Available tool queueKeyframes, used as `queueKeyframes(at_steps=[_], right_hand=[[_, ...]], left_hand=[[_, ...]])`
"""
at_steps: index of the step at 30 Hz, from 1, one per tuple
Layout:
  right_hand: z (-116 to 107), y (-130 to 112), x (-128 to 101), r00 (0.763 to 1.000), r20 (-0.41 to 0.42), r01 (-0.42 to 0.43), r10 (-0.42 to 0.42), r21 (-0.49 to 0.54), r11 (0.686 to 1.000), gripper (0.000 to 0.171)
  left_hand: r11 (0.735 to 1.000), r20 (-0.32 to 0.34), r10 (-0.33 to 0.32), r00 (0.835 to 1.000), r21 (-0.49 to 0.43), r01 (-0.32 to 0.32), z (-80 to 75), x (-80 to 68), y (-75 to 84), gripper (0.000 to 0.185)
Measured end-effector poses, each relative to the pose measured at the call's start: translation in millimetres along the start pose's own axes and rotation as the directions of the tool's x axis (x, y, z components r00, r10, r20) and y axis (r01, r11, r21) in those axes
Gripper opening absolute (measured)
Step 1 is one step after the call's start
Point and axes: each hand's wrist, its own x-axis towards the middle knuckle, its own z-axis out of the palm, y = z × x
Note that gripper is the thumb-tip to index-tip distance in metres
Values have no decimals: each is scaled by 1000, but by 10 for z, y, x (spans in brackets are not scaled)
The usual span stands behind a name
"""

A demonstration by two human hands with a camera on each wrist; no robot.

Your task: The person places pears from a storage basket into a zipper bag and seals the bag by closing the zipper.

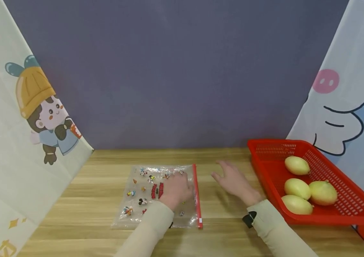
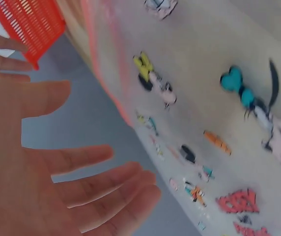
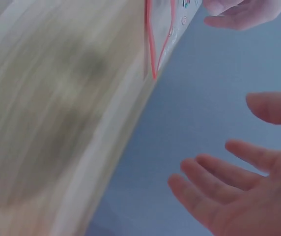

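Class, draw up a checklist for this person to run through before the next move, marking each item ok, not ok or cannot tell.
1. Bag flat: ok; the printed plastic bag lies flat on the wooden table.
2. Red strip on the right hand's side: ok; it runs along that edge of the bag.
3. Bag mouth unsealed: cannot tell from these views.
4. Right hand free: ok; it holds nothing, between bag and basket.
5. Bag uncovered: not ok; the left hand is over part of it.
6. Fruits contained: ok; four yellow fruits sit in the red basket.
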Motion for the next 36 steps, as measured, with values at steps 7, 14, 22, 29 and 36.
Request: queueKeyframes(at_steps=[7, 14, 22, 29, 36], right_hand=[[114, 1, 62, 999, -40, -13, 17, 112, 994, 49], [233, 12, 128, 996, -33, -74, 82, 184, 980, 41], [346, 9, 132, 992, -10, -120, 125, 195, 973, 34], [421, -34, 125, 993, 8, -119, 120, 215, 969, 28], [476, -23, 130, 991, 6, -134, 137, 221, 966, 27]], left_hand=[[998, 7, -54, 999, -14, 54, 101, 16, 141, 56], [992, 33, -128, 991, -17, 128, 189, 83, 305, 66], [989, 28, -87, 996, 124, 82, 270, 60, 352, 45], [986, 63, -57, 996, 159, 47, 261, 33, 358, 28], [999, 41, -40, 998, -5, 40, 219, 51, 297, 21]])
